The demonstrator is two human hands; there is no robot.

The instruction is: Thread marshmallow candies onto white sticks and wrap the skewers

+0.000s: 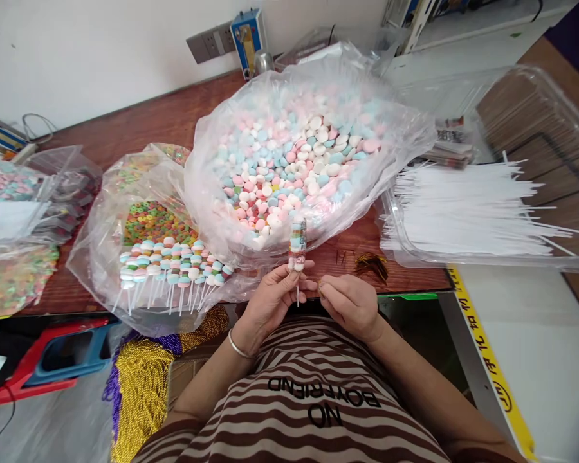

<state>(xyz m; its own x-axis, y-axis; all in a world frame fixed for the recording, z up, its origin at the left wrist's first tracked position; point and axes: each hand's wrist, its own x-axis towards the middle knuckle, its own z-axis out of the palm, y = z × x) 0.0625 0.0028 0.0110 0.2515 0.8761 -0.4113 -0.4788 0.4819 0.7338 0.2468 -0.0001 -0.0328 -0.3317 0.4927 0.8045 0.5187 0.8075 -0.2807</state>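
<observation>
candy (pixel 298 244), wrapped and upright on its stick, is pinched between thumb and fingers of the left hand (pixel 274 298), before a big bag (pixel 207 151) of sweets. the right hand (pixel 351 305) is curled just beside, fingertips together; whether it holds anything, i cannot tell. gold ties (pixel 372 265) lie near it.
</observation>
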